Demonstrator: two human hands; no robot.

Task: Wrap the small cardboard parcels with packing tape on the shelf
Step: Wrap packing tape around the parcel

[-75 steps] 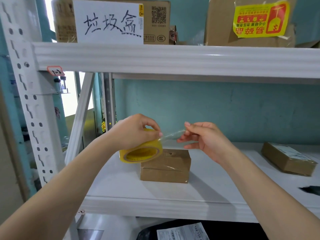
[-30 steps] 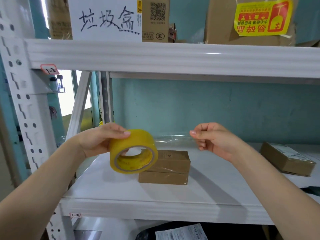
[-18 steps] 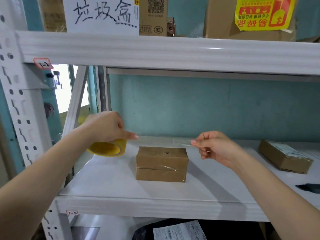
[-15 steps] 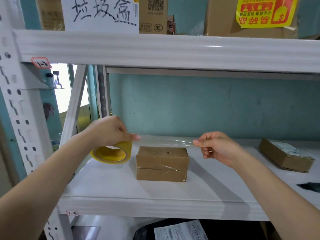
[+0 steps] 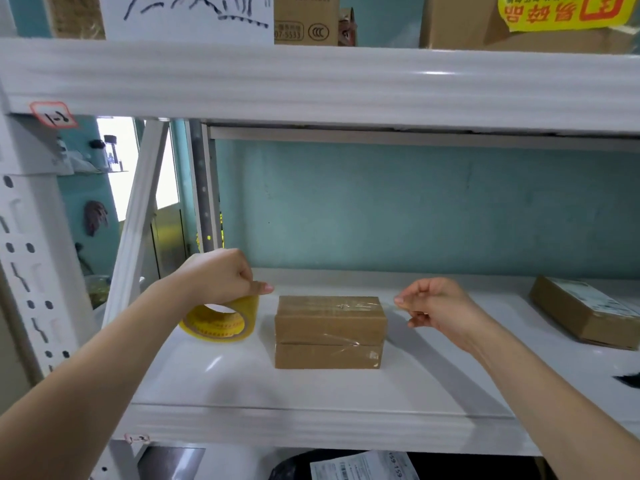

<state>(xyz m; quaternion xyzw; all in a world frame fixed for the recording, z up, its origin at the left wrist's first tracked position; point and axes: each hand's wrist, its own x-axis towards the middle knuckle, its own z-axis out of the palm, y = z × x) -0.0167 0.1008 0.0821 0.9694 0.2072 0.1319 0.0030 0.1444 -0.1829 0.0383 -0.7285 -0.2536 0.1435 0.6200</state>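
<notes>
Two bare hands reached over a white metal shelf (image 5: 311,389). Two small brown cardboard parcels lay on it. One parcel (image 5: 329,331) sat mid-shelf toward the front edge, with clear tape glinting across its top and front. The second parcel (image 5: 585,311), bearing a white label too blurred to read, lay near the shelf's right end.

The left hand (image 5: 221,277) was closed over the top of one yellow tape roll (image 5: 220,322), just left of the middle parcel. The right hand (image 5: 434,304) hovered just right of that parcel, thumb and forefinger pinched together and the other fingers curled; whether tape was between them could not be told.

On the upper shelf stood two cardboard boxes. One box (image 5: 304,19) showed a "CCC" mark and digits ending "5533", beside a white paper sign (image 5: 194,17) with handwritten strokes. The other box (image 5: 519,26) carried a yellow sticker (image 5: 561,10) with red characters. A small tag (image 5: 53,115) on the frame read "1-1".
</notes>
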